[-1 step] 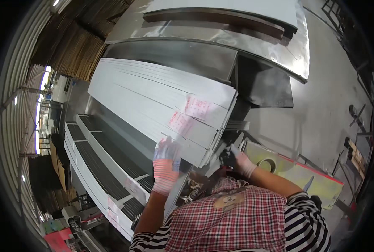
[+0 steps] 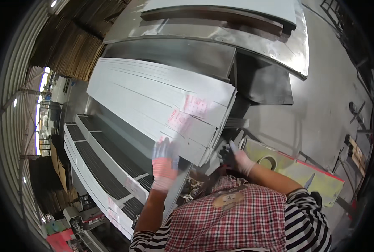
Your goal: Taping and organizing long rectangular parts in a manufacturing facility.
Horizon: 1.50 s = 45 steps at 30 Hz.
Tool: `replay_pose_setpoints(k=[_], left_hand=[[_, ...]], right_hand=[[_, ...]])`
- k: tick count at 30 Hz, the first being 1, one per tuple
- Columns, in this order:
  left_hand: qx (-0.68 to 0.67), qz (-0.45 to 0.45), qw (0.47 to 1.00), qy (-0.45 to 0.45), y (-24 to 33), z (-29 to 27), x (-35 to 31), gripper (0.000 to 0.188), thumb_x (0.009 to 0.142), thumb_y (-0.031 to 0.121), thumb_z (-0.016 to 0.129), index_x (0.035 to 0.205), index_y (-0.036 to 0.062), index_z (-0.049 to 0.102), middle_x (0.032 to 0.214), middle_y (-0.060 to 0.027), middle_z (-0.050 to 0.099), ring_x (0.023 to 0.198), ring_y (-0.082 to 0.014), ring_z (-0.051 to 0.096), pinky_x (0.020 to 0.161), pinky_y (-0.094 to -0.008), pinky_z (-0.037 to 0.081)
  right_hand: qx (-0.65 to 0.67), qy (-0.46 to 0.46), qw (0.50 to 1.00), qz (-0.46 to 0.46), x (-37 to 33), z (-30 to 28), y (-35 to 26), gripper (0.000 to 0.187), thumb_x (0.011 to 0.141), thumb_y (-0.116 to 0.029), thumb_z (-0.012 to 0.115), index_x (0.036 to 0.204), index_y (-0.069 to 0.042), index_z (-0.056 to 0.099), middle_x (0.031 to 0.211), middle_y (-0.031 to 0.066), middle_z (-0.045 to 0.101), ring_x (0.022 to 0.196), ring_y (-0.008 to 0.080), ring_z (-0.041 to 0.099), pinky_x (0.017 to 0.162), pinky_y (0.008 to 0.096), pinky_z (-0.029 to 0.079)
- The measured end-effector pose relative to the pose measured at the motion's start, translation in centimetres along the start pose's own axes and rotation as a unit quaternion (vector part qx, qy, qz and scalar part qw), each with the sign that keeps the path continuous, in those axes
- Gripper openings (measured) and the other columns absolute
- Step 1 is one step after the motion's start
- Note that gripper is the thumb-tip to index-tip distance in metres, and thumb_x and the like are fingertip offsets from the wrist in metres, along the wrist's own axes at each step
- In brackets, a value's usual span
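My left hand point(image 2: 165, 166), in a striped glove with a grey-blue front, lies open with its fingers stretched out on the near edge of a stack of long white panels point(image 2: 145, 90). Pink-printed labels point(image 2: 195, 106) lie on the panels close to their right end. Beyond that end is my right hand point(image 2: 238, 158), gloved, with thumb and dark fingertips apart. It is beside the stack's corner, and I see nothing held in it.
Bundles of long strips point(image 2: 98, 159) stand lower left. A yellow-green machine part point(image 2: 287, 172) with a round ring is at right. More white sheets point(image 2: 224, 8) rest on a metal table point(image 2: 262, 50) at the far side. Piled brown cardboard point(image 2: 65, 42) stands far left.
My right hand's thumb has risen slightly and its fingers look a little more spread. My left hand and the panels stay nearly as they were.
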<state>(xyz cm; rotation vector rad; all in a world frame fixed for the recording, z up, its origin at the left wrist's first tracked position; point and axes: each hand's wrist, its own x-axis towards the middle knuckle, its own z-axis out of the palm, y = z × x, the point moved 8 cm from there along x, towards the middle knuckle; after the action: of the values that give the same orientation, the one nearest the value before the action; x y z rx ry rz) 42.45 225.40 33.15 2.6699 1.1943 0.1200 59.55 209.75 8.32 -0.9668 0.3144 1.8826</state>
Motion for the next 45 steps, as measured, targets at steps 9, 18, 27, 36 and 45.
replay_pose_setpoints(k=[9,18,27,36,45], left_hand=[[-0.079,0.044,0.988,0.126,-4.7,0.4,1.6,0.036,0.086,0.009,0.062,0.121,0.0114,0.067,0.123,-0.0146,0.06,0.119,-0.0375,0.053,0.107,-0.0499,0.039],[-0.124,0.038,0.983,0.134,-5.1,0.7,1.4,0.021,0.087,0.011,0.066,0.108,0.0097,0.072,0.112,-0.0117,0.06,0.108,-0.0312,0.055,0.098,-0.0426,0.044],[-0.137,0.046,0.978,0.147,-6.6,0.5,1.8,0.021,0.084,0.012,0.068,0.105,0.0113,0.072,0.108,-0.0122,0.061,0.102,-0.0319,0.058,0.092,-0.0426,0.047],[-0.069,0.083,0.988,0.111,-6.1,0.4,2.6,0.021,0.084,0.015,0.069,0.105,0.011,0.07,0.109,-0.0135,0.059,0.102,-0.0336,0.057,0.09,-0.0439,0.048],[-0.038,0.126,0.991,0.01,1.3,-4.4,9.7,0.03,0.079,0.03,0.074,0.099,0.009,0.071,0.099,-0.0137,0.067,0.102,-0.0386,0.058,0.084,-0.0471,0.048]], right_hand=[[0.067,-0.157,0.985,-0.017,1.4,7.2,2.0,0.083,0.092,-0.074,0.036,0.15,-0.014,0.033,0.149,0.0083,0.044,0.128,0.027,0.051,0.105,0.044,0.043],[0.054,-0.209,0.968,-0.126,-0.2,9.1,1.2,0.09,0.081,-0.072,0.06,0.147,-0.015,0.037,0.146,0.0049,0.045,0.13,0.0205,0.046,0.103,0.0429,0.043],[-0.028,-0.1,0.985,-0.135,-1.7,9.4,1.8,0.104,0.073,-0.06,0.079,0.147,-0.011,0.025,0.121,0.0122,0.053,0.104,0.0252,0.054,0.085,0.0429,0.05],[-0.08,0.07,0.98,-0.17,-2.0,10.1,0.5,0.119,0.063,-0.045,0.09,0.148,-0.002,0.018,0.123,0.0191,0.056,0.103,0.0269,0.057,0.084,0.0401,0.051],[-0.018,0.083,0.978,-0.188,-2.9,10.7,0.2,0.11,0.064,-0.038,0.09,0.144,-0.002,0.025,0.12,0.014,0.058,0.104,0.0235,0.056,0.087,0.0431,0.048]])
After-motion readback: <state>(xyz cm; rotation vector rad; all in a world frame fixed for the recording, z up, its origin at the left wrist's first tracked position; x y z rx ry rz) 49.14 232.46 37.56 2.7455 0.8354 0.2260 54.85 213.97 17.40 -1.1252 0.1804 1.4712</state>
